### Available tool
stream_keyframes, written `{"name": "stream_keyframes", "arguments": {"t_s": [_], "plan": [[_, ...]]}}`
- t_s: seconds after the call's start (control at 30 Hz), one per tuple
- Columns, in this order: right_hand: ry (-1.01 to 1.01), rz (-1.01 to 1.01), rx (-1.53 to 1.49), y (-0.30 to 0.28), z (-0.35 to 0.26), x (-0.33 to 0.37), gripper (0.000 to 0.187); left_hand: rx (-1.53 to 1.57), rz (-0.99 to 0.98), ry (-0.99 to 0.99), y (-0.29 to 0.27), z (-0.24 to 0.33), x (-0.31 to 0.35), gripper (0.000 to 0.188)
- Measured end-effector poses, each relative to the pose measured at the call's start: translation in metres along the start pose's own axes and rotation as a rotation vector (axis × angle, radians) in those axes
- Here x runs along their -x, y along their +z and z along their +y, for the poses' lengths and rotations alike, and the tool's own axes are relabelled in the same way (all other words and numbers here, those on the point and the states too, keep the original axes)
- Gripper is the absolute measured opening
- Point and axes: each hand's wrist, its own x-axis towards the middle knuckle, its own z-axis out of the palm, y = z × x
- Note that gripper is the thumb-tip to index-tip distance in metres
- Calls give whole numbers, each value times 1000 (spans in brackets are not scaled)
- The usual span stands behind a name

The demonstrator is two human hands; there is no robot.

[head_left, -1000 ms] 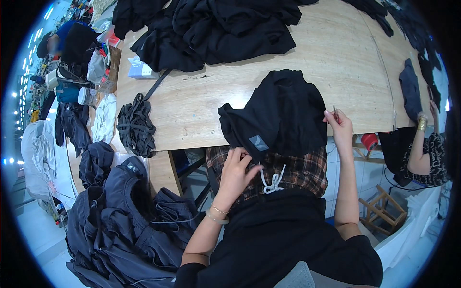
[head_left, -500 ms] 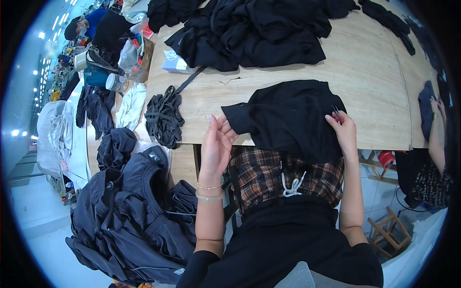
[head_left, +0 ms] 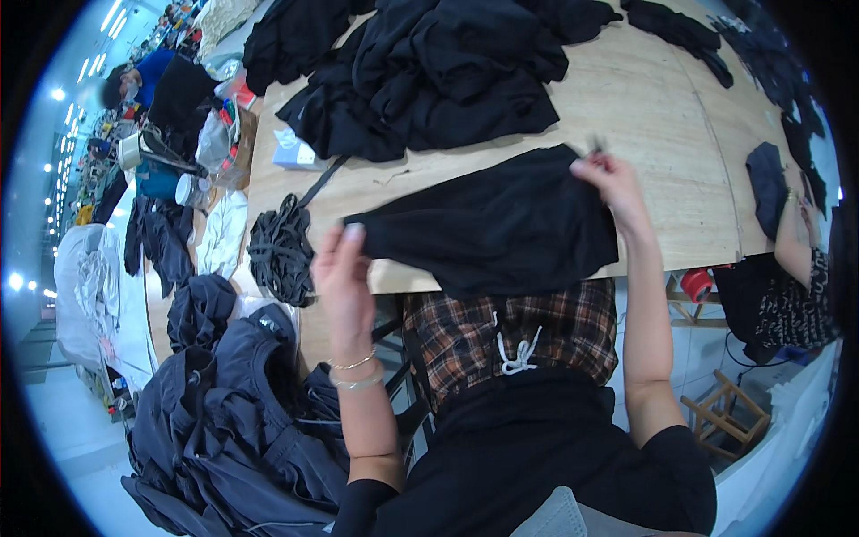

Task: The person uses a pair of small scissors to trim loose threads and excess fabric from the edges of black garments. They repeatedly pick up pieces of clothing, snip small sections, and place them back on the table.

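Observation:
A black fabric piece [head_left: 492, 224], shaped like a sleeve, is stretched between my hands over the table's near edge. My left hand [head_left: 343, 282] is closed on its narrow left end, fingers blurred by motion. At the upper right corner, my right hand [head_left: 616, 190] pinches the wide end. A small pair of snips [head_left: 598, 143] sticks out of the right hand's fingers; its tips are smeared. The lower edge of the cloth hangs just above plaid fabric [head_left: 510, 336] on my lap.
A big heap of black garments [head_left: 438, 80] lies across the far table [head_left: 644, 116]. At left are a bundle of dark straps [head_left: 282, 251], a tissue box [head_left: 295, 152] and piled dark jackets [head_left: 228, 421]. Another person's arm [head_left: 796, 242] and a wooden stool [head_left: 725, 416] are at right.
My left hand has gone from open beside the cloth to closed on its narrow end, moving left. My right hand has moved up and slightly left; the cloth is now pulled out lengthwise.

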Motion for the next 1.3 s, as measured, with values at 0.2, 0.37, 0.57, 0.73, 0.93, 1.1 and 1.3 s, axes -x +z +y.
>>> {"name": "stream_keyframes", "arguments": {"t_s": [0.2, 0.37, 0.57, 0.73, 0.93, 1.1, 1.3], "plan": [[-377, -128, -553, -64, -101, -3, 10, 14, -17, 397, 14, 74, -28, 16], [-659, -17, 11, -86, -174, 14, 17, -60, -108, 627, 26, 127, -56, 16], [-869, 143, 108, -104, -218, 62, 17, -141, 51, 955, 42, 187, -38, 19], [-922, 238, -203, -111, -243, 74, 16, -526, 68, 1110, 90, 234, -43, 25], [-456, 21, -285, -65, -158, -8, 19, -774, -124, 541, 74, 147, -194, 33], [-280, 156, 246, -67, 16, -35, 28, -886, -235, 405, 11, -6, -177, 48], [21, 114, 201, -85, 83, 44, 27, -1079, -54, 201, -51, -77, -35, 25]]}}
